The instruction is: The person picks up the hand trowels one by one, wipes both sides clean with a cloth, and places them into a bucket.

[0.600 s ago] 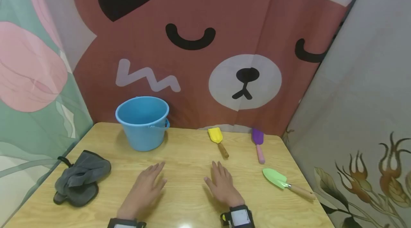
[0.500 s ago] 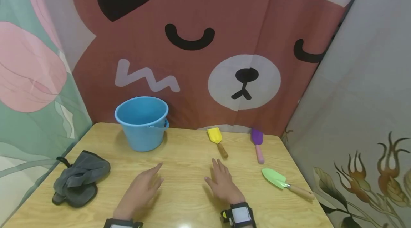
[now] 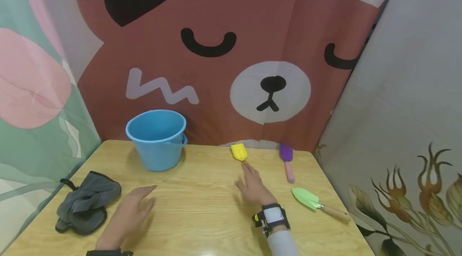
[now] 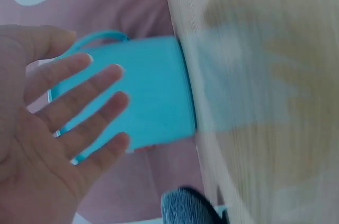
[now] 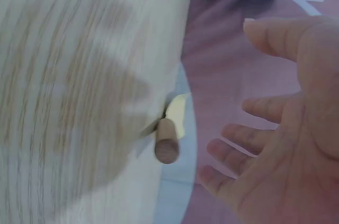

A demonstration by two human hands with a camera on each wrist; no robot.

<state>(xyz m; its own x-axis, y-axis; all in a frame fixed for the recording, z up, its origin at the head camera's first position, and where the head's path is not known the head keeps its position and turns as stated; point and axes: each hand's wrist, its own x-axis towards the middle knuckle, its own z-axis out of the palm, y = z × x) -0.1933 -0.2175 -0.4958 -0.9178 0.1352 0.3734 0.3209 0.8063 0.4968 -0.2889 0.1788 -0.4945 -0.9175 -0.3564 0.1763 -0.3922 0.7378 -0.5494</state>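
Container: one blue bucket point(image 3: 157, 152), upright at the far left of your wooden table point(image 3: 195, 208), its handle point(image 3: 175, 144) folded down; you see the inner wall, but cannot tell what lies at the bottom.

Yellow shovel point(image 3: 239, 152): near the far edge, right of the bucket, blade pointing away from you. Its wooden handle point(image 5: 166, 144) is hidden behind your right hand point(image 3: 255, 187) in the head view; the right wrist view shows that hand apart from it, fingers spread, thumb out.

Your left hand point(image 3: 127, 212): raised before the bucket, fingers spread; nearest item, a crumpled grey cloth point(image 3: 88, 204) with a black loop, to its left.

Purple scoop point(image 3: 286, 153), pink-handled: right of the yellow shovel.

Green trowel point(image 3: 306, 198), wooden-handled: nearer you, lying aslant by the right edge.

Behind: bear-print curtain point(image 3: 260, 27).
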